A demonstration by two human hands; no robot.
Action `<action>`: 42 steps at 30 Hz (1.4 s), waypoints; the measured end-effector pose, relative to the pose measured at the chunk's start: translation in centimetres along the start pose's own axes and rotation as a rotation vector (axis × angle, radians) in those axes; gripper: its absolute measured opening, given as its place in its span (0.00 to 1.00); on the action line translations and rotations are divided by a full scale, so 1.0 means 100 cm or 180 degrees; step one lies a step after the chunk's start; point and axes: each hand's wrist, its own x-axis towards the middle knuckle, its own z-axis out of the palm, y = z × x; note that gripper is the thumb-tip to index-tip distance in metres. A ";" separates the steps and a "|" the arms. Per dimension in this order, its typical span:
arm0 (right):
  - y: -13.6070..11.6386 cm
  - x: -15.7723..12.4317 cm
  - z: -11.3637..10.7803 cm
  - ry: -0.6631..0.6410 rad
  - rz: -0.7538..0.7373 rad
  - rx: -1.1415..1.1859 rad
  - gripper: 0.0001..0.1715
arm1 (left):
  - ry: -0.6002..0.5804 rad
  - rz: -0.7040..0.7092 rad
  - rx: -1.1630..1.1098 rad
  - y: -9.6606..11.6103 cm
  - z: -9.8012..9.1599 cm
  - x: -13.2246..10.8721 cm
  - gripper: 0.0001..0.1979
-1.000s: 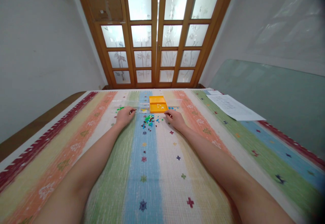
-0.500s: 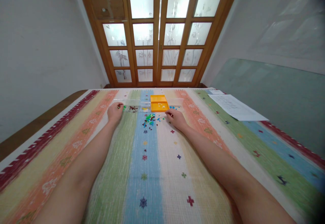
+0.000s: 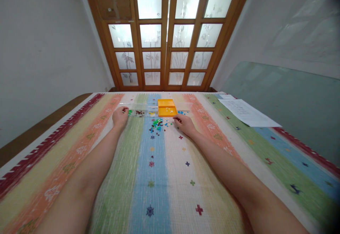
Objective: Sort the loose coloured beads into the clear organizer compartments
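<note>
My left hand point(image 3: 120, 117) is closed, fingers pinched at the left end of a clear box, by some green pieces point(image 3: 130, 112). Whatever it pinches is too small to make out. My right hand point(image 3: 185, 124) is also closed, fingertips together just below the front right corner of a yellow-orange box point(image 3: 167, 114); what they hold is hidden. That box stands open with a few white pieces point(image 3: 170, 110) inside. Dark brown pieces point(image 3: 139, 113) and yellow pieces point(image 3: 152, 113) lie in the clear boxes to its left. Between my hands is a loose mixed pile of small coloured pieces point(image 3: 157, 123).
Blue pieces point(image 3: 181, 112) lie right of the yellow-orange box. Printed paper sheets point(image 3: 247, 112) rest at the table's right. A striped tablecloth point(image 3: 151, 195) covers the table. Wood-framed glass doors point(image 3: 167, 35) stand beyond, and a pale green board point(image 3: 287, 92) is at the right.
The view shifts very slightly. Both hands stay in nearly the same places with the fingers closed, and the boxes and pile look unchanged.
</note>
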 end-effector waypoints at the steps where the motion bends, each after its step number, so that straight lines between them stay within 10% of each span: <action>1: 0.001 0.000 0.000 -0.0002 0.0003 -0.0004 0.12 | -0.0006 -0.0007 0.0011 0.000 0.000 0.000 0.15; 26: -0.015 -0.002 0.004 -0.0599 -0.0909 -0.0207 0.14 | -0.0703 0.0945 0.0130 0.035 0.010 -0.020 0.13; 42: -0.015 -0.001 0.005 -0.0465 -0.0693 -0.0327 0.14 | -0.1332 0.1795 0.0010 0.058 0.015 -0.040 0.13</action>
